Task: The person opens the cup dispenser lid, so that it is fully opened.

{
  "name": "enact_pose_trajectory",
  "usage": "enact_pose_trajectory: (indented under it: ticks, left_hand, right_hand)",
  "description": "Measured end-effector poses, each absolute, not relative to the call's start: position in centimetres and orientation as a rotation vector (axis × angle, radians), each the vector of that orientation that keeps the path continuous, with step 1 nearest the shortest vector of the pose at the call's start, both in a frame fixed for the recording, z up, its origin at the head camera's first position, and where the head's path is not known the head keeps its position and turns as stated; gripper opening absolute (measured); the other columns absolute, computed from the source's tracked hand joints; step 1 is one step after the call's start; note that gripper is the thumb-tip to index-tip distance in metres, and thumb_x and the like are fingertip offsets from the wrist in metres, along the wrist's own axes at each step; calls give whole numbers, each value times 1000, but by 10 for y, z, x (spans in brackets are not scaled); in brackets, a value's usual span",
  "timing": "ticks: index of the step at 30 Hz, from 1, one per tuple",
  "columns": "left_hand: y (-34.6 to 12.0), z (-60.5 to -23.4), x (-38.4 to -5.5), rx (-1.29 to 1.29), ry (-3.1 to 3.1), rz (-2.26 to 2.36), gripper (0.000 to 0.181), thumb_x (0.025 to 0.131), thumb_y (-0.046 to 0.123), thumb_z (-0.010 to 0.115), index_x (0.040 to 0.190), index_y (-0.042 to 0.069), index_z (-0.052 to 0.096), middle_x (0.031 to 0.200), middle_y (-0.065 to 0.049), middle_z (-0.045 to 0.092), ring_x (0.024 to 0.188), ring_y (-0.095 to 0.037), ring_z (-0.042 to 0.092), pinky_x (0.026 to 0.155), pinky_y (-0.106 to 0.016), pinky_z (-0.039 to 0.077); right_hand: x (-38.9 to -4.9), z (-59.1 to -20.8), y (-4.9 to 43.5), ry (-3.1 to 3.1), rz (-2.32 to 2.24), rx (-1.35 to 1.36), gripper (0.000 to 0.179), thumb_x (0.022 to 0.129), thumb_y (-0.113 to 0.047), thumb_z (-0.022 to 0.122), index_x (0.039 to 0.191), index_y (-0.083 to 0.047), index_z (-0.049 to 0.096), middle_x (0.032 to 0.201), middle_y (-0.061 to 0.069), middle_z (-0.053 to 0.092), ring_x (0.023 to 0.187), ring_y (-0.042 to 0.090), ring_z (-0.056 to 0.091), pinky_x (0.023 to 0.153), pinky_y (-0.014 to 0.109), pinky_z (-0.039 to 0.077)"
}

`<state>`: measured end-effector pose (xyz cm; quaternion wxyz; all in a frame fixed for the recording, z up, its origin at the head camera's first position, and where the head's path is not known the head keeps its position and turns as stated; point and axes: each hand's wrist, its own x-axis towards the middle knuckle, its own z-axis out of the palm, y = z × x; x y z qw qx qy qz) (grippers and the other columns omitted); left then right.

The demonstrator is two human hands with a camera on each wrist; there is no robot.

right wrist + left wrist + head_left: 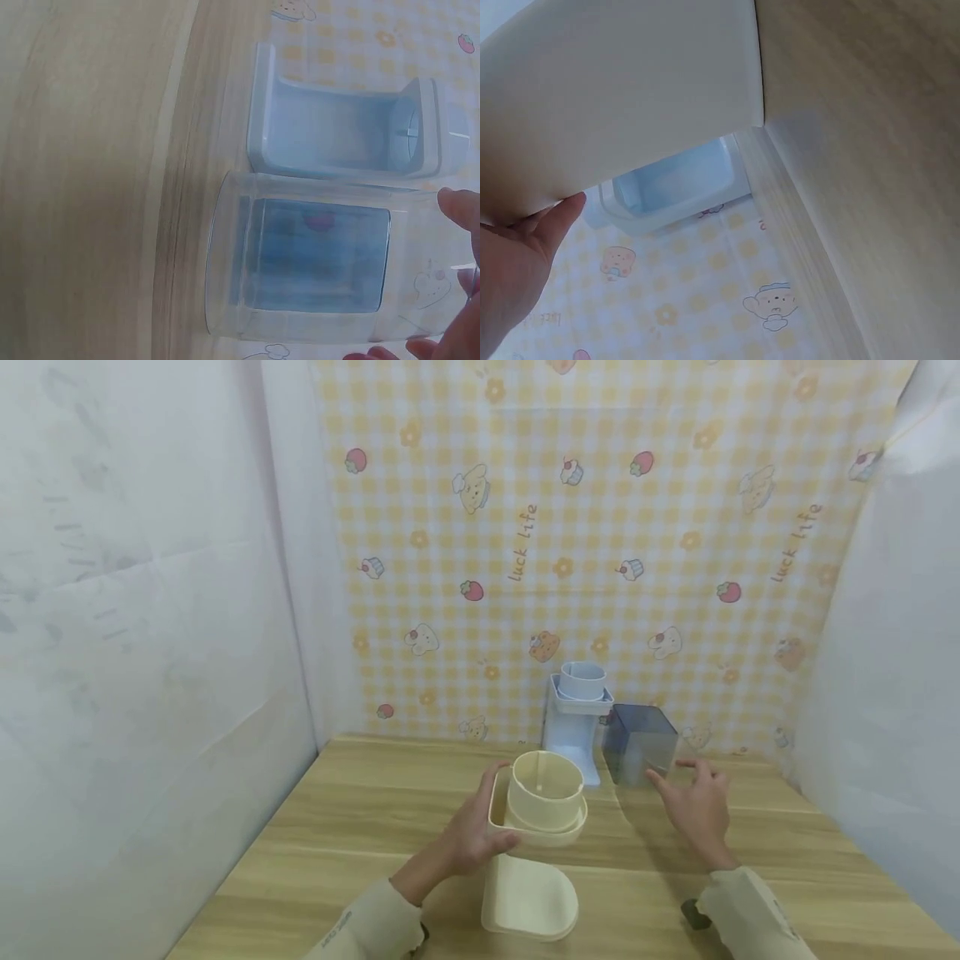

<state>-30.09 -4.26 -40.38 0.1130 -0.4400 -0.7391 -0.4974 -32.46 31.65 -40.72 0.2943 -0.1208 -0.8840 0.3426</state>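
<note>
A cream stand (547,839) with a ring-shaped top and a rounded base is in front of me. My left hand (476,827) grips its upper part from the left, thumb in front. In the left wrist view the stand's plain cream panel (645,90) fills the upper left, beside my thumb. My right hand (697,810) holds a clear container (315,326) by its upper end, thumb and fingers on opposite sides. That container is hard to make out in the head view. Behind it, a translucent blue box (322,255) shows through the clear wall.
At the back, a pale blue stand (573,727) of similar form stands left of the blue box. A yellow checked cloth (562,527) hangs behind the wooden table (360,827). White sheets (187,652) close off both sides.
</note>
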Motion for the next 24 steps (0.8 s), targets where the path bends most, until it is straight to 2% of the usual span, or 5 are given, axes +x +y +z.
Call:
enact_pose_trajectory:
  ticks: [6,11,15,19,24]
  left_hand:
    - [-40,-402,-306,-1358,-2105,-1584,92,91,67,52,154,10,16,113,-8,62,99,-16,63,87,-35,54]
    - [-38,-402,-311,-1456,-2002,-1694,86,93,55,57,155,9,16,122,-12,59,106,-20,61,95,-39,50]
    - [-38,-404,-313,-1445,-2010,-1695,93,94,54,55,156,2,11,131,-14,57,115,-22,59,102,-40,46]
    - [-38,-403,-315,-1455,-2011,-1701,97,95,53,54,155,-5,6,139,-19,52,123,-27,56,106,-40,43]
    - [-37,-403,-316,-1483,-1985,-1721,95,97,51,53,154,-8,6,146,-22,46,131,-32,50,110,-41,38]
  right_hand:
    - [-322,-405,318,-2381,877,-261,71,88,-47,72,136,0,49,137,35,43,110,49,48,69,56,49]
    - [-316,-401,318,-2419,906,-290,73,91,-48,67,143,-2,43,142,33,41,117,52,46,79,62,47]
    - [-312,-396,316,-2415,892,-284,72,92,-46,66,144,-2,42,140,31,44,108,47,51,70,53,49]
    - [-308,-391,315,-2398,880,-265,66,93,-39,64,143,-3,43,135,30,48,86,36,51,54,38,43]
    - [-304,-388,314,-2401,869,-267,61,92,-33,64,140,0,44,133,31,48,86,35,51,51,32,40]
